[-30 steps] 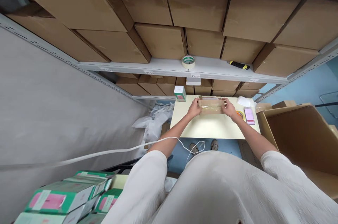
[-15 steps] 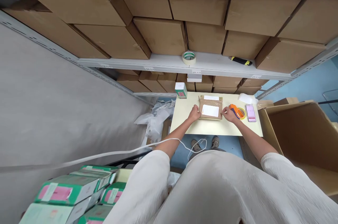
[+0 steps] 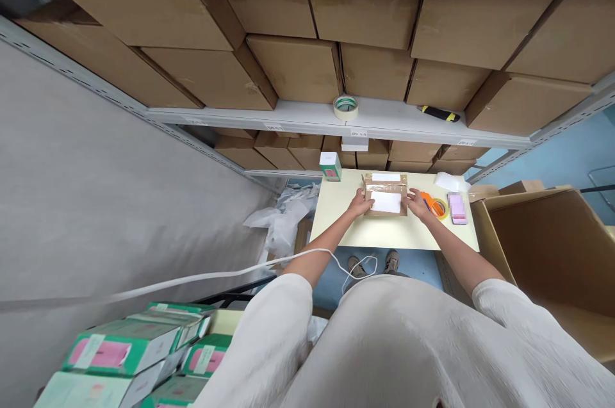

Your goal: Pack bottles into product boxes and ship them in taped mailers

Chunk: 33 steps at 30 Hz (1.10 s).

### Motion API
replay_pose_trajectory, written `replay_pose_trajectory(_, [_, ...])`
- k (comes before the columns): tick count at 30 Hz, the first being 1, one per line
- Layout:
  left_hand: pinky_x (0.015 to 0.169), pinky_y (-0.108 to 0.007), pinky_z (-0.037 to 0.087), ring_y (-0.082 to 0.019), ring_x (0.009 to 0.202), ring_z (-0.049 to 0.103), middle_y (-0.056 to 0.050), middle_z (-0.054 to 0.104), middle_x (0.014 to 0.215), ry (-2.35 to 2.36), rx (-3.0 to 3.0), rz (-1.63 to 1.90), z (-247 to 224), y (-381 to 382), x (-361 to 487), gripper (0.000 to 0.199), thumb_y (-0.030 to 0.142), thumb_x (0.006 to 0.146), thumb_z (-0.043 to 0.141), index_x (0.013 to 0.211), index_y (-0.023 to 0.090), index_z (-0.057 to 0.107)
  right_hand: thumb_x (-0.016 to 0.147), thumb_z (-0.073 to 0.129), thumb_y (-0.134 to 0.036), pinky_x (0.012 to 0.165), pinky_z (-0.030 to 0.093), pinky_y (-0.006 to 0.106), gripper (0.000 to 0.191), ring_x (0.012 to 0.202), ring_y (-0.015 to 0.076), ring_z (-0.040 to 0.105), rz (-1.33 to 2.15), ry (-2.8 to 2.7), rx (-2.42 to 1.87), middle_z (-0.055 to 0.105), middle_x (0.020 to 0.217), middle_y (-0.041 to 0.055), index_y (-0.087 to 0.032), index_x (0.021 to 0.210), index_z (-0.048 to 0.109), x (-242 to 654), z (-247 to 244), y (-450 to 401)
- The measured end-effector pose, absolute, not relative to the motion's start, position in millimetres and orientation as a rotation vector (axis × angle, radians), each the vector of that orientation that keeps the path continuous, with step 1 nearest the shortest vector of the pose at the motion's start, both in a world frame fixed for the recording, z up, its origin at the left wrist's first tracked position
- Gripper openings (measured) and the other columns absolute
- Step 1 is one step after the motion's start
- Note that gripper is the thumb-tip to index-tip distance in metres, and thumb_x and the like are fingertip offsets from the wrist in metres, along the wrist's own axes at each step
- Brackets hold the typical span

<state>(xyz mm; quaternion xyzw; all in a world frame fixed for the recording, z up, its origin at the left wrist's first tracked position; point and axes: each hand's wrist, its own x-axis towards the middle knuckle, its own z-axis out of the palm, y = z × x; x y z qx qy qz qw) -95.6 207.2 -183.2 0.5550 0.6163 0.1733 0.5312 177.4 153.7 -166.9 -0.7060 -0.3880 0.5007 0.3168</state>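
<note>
- Centre of the frame: a small cardboard parcel point(image 3: 385, 195) lies flat on the cream table point(image 3: 384, 235). Clear tape glints across its far half and a white label point(image 3: 385, 202) sits on the top face.
- The left hand point(image 3: 360, 204) rests against the parcel's left edge, fingers pressing its side and corner; whether they curl under it cannot be told.
- The right hand point(image 3: 419, 204) lies against the right edge, fingers spread flat on the cardboard rather than gripping it.
- Judged progress: the parcel appears closed, taped and labelled. What seems left is smoothing the label or tape and moving the parcel off the table.
- Just right of the right hand: an orange tape dispenser point(image 3: 434, 204), lying unused, and beside it a pink phone point(image 3: 457, 208).
- Far left corner of the table: a small green-and-pink product box point(image 3: 330, 166), upright and apart from the parcel.
- Lower left of the frame: a stack of green-and-pink cartons point(image 3: 125, 357).
- On the shelf point(image 3: 298, 114) above: a roll of tape point(image 3: 345, 107) and a yellow-and-black utility knife point(image 3: 438, 114).
- Right edge of the frame: a large open cardboard carton point(image 3: 552, 248).
</note>
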Motion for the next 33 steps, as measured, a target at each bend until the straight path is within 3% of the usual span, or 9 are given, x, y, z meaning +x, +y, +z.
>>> replay_pose_trajectory(4, [0.108,-0.043,0.054,-0.030,0.125,0.070,-0.019,0.062,0.148,1.465,1.174,0.495,-167,212,-95,0.093,0.034,0.086,0.077,0.164,0.020,0.028,0.091,0.064,-0.061,0.117,0.054,0.047,0.079,0.140,0.0272,0.061,1.259,-1.008,-1.806,0.061,0.154,0.0121,-0.033,0.160,0.038,180,-159,157])
replay_pose_trajectory(9, [0.109,-0.045,0.052,-0.031,0.120,0.071,-0.016,0.071,0.130,1.528,1.160,0.502,-164,208,-103,0.081,0.025,0.086,0.074,0.157,0.020,0.036,0.101,0.041,-0.072,0.112,0.055,0.042,0.067,0.135,0.0246,0.064,1.250,-0.976,-1.832,0.062,0.151,0.0104,-0.033,0.155,0.046,188,-160,152])
replay_pose_trajectory(14, [0.110,-0.047,0.049,-0.030,0.125,0.066,-0.014,0.070,0.127,1.780,1.317,0.737,-158,205,-114,0.043,0.015,0.093,0.054,0.135,0.024,0.053,0.100,0.040,-0.072,0.100,0.059,0.045,0.058,0.115,0.0266,0.071,1.246,-0.958,-1.999,0.071,0.133,0.0104,-0.029,0.133,0.060,197,-172,146])
replay_pose_trajectory(17, [0.113,-0.048,0.048,-0.029,0.125,0.062,-0.013,0.068,0.126,1.628,1.722,0.922,-144,207,-113,0.032,0.012,0.093,0.050,0.121,0.024,0.060,0.099,0.042,-0.066,0.100,0.058,0.043,0.050,0.109,0.0258,0.072,1.151,-0.977,-2.027,0.073,0.127,0.0100,-0.027,0.124,0.060,199,-170,151])
replay_pose_trajectory(20, [0.110,-0.046,0.049,-0.029,0.120,0.063,-0.011,0.069,0.120,1.359,2.013,0.824,-129,207,-106,0.028,0.012,0.097,0.047,0.115,0.024,0.065,0.097,0.049,-0.056,0.102,0.055,0.042,0.038,0.108,0.0265,0.069,0.947,-1.041,-2.038,0.073,0.120,0.0097,-0.025,0.117,0.060,197,-158,160])
replay_pose_trajectory(23, [0.114,-0.045,0.048,-0.029,0.125,0.062,-0.012,0.069,0.126,1.225,2.119,0.571,-123,205,-97,0.032,0.016,0.100,0.047,0.122,0.024,0.068,0.096,0.052,-0.047,0.102,0.055,0.043,0.027,0.105,0.0271,0.066,0.816,-1.243,-1.997,0.072,0.115,0.0108,-0.025,0.108,0.062,191,-143,166])
replay_pose_trajectory(25, [0.121,-0.049,0.042,-0.032,0.138,0.056,-0.013,0.064,0.142,1.203,2.141,0.413,-124,205,-93,0.039,0.021,0.099,0.054,0.136,0.024,0.065,0.096,0.051,-0.042,0.104,0.054,0.043,0.023,0.106,0.0272,0.065,0.791,-1.453,-1.932,0.071,0.117,0.0111,-0.025,0.104,0.066,185,-134,166])
replay_pose_trajectory(28, [0.131,-0.058,0.026,-0.040,0.158,0.037,-0.015,0.044,0.170,1.216,2.134,0.269,-132,208,-89,0.071,0.033,0.090,0.074,0.157,0.025,0.051,0.098,0.050,-0.034,0.108,0.052,0.045,0.025,0.114,0.0287,0.063,0.821,-1.755,-1.825,0.071,0.121,0.0103,-0.026,0.106,0.072,174,-124,164])
replay_pose_trajectory(33, [0.133,-0.061,0.015,-0.047,0.167,0.017,-0.018,0.020,0.182,1.202,2.086,0.163,-149,213,-89,0.114,0.043,0.070,0.094,0.167,0.027,0.037,0.100,0.048,-0.025,0.114,0.044,0.051,0.035,0.125,0.0321,0.058,0.899,-2.138,-1.731,0.076,0.126,0.0073,-0.028,0.118,0.078,158,-114,167])
